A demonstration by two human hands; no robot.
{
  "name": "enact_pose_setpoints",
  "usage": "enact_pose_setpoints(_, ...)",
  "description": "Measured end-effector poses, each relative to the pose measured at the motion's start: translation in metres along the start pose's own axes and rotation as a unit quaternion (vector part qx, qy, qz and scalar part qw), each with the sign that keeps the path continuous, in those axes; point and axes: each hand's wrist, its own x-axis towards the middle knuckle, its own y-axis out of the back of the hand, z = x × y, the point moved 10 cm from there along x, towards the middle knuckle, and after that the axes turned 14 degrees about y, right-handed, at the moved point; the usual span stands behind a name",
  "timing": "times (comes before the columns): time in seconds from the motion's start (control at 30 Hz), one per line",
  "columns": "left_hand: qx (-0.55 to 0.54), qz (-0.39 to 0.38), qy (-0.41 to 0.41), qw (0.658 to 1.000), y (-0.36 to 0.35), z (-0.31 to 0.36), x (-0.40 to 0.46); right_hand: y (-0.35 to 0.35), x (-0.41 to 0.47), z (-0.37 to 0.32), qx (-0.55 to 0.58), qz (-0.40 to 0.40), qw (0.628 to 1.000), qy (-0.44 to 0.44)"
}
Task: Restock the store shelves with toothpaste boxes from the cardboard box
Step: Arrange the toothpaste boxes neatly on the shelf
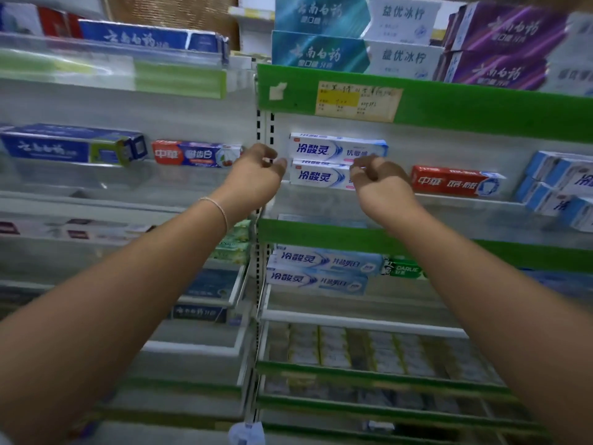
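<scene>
Two white-and-blue toothpaste boxes lie stacked on the middle shelf: the upper box (333,148) on the lower box (317,176). My left hand (255,178) hovers just left of the stack, fingers loosely curled, holding nothing. My right hand (380,181) is in front of the stack's right end, fingers loosely curled, and covers part of both boxes; whether it touches them is unclear. The cardboard box is out of view.
A red toothpaste box (455,183) lies right of the stack, and blue-white boxes (558,187) are piled further right. Left bay holds a red-purple box (195,154) and a blue box (70,146). Green shelf rail (481,107) runs above; more stocked shelves below.
</scene>
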Motion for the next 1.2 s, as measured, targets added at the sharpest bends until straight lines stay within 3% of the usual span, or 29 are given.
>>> enact_pose_setpoints(0.2,0.055,0.07,-0.046,0.995,0.043,-0.027,-0.063,-0.049,-0.035,-0.044,0.049,-0.04,0.992,0.109)
enact_pose_setpoints(0.43,0.119,0.169,0.023,0.978,0.151,-0.079,-0.115,-0.126,-0.077,-0.131,0.111,-0.075,0.968,0.211)
enact_pose_setpoints(0.93,0.128,0.294,0.195,0.927,0.439,-0.265,-0.229,-0.376,-0.178,-0.316,0.199,-0.31,0.91,0.193)
enact_pose_setpoints(1.2,0.171,0.343,0.294,0.875,0.586,-0.352,-0.305,-0.504,-0.246,-0.431,0.211,-0.408,0.865,0.203)
